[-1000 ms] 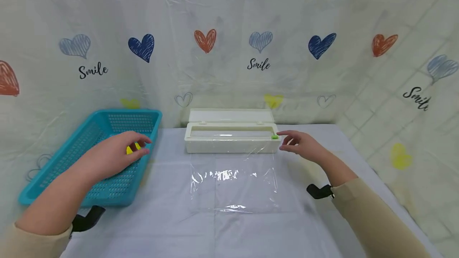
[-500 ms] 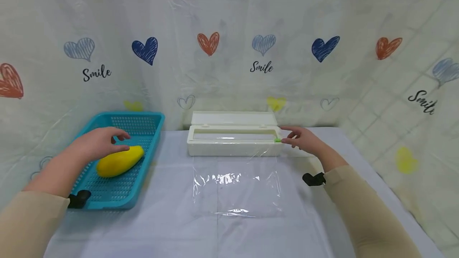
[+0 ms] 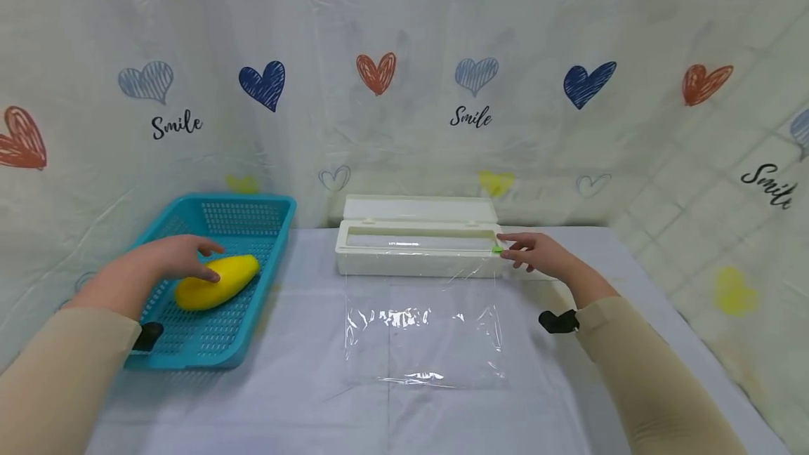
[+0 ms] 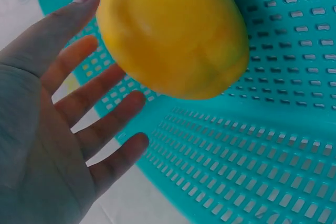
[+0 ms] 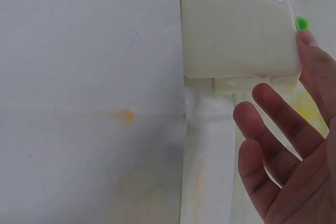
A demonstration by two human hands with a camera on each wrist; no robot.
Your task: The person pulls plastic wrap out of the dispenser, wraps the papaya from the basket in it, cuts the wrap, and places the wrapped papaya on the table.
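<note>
In the head view a yellow, mango-like fruit lies in a blue perforated basket. My left hand is over the fruit's near-left end with its fingers spread; in the left wrist view the thumb tip meets the side of the fruit. A white cling film dispenser stands at the back with its lid raised. My right hand is at the dispenser's right end, thumb and index finger by the green slide cutter; the other fingers are loosely bent.
A sheet of clear film runs from the dispenser onto the white tablecloth, its front edge lying flat. Behind the table hangs a curtain printed with hearts. The table's right edge slopes away beside the right sleeve.
My left hand has moved back from the basket's right side and lowered onto the fruit, which was mostly hidden before. My right hand has come up against the dispenser's right end. The view shifted slightly.
</note>
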